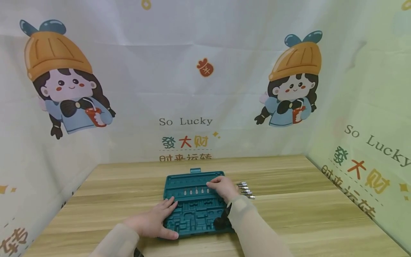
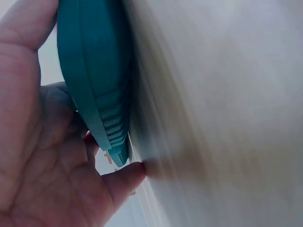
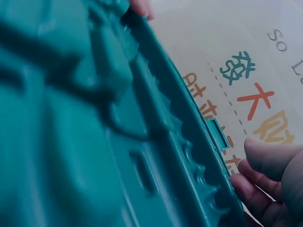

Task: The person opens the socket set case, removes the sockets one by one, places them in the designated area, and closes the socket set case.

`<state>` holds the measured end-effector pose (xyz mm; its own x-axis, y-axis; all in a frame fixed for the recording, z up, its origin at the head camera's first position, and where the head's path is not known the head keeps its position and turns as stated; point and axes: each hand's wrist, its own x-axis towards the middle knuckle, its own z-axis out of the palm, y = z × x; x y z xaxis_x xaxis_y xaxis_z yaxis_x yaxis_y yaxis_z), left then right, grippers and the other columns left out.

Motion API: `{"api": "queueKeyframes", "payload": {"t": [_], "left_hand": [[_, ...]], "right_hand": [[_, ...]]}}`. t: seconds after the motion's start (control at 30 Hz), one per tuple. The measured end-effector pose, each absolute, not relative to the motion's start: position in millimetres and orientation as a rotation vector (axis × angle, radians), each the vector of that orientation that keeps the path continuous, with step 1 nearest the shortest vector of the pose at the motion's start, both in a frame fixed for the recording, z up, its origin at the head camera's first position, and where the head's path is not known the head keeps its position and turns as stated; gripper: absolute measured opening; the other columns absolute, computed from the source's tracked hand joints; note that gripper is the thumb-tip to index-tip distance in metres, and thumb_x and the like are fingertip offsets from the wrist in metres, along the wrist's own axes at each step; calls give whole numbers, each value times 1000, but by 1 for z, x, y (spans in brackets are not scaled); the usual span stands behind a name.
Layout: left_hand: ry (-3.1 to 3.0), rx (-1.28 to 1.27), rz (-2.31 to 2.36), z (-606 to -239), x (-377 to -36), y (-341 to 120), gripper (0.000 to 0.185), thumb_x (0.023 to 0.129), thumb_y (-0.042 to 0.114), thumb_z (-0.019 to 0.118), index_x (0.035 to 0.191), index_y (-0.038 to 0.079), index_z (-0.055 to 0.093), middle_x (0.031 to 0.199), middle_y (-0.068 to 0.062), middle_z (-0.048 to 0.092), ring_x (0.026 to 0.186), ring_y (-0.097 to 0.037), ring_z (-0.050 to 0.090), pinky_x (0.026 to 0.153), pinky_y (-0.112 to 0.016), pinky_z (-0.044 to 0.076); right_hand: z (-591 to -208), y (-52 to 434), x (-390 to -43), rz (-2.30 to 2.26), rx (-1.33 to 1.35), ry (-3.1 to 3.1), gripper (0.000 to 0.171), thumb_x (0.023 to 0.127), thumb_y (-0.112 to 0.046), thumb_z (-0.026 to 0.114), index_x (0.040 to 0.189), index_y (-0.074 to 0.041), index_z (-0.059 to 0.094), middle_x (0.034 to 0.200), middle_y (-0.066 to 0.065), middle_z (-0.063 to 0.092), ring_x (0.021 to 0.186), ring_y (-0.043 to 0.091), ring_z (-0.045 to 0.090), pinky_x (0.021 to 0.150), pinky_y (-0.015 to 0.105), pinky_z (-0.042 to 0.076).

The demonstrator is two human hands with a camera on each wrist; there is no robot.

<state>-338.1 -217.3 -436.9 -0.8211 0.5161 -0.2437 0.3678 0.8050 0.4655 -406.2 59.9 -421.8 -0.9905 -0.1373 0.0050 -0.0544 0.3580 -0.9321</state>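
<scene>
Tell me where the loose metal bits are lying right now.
In the head view, the metal bits lie in a small row on the wooden table, just right of the teal tool case, beside the right hand.

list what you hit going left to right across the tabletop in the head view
left hand → teal tool tray → right hand → loose metal bits, all on the wooden table

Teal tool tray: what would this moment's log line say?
left hand: steadies teal tray front-left corner | right hand: at bit row | loose bits: table, right of tray
</scene>
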Motion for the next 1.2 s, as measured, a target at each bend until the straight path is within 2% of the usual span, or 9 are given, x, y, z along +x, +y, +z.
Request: {"api": "queueKeyframes", "payload": {"t": [0.23,0.47,0.73,0.9,1.2], "left_hand": [[2611,668,635,-443,-342,-218,108,73,70,67,155,19,19,161,-8,5,145,-39,2,107,-65,17],[2619,676,630,-445,-342,-219,104,75,72,63,156,24,17,162,-6,5,145,-39,1,106,-66,17],[2610,633,638,-423,-325,-208,102,78,62,69,154,13,22,161,-11,10,145,-39,5,108,-63,19],[2601,629,643,-418,-321,-206,103,77,64,68,154,12,22,161,-11,9,145,-39,4,107,-64,17],[2594,610,670,-416,-320,-206,101,78,60,70,154,10,24,160,-12,9,145,-40,4,108,-64,18]], "right_hand": [[-430,59,-407,-1628,-184,2646,23,89,-21,71,102,-3,71,101,7,67,96,26,60,93,53,39],[-430,57,-406,-1375,-126,2815,17,82,-27,78,92,-12,75,98,2,68,100,31,56,105,62,14],[-425,52,-402,-1258,-52,2865,15,81,-29,79,85,-16,76,96,2,68,109,35,53,105,59,14],[-423,50,-404,-1230,-26,2850,12,81,-27,79,82,-15,76,93,1,71,112,35,54,107,62,8],[-410,48,-405,-1191,40,2767,10,82,-23,78,84,-14,77,105,5,71,125,41,44,109,61,5]]}}
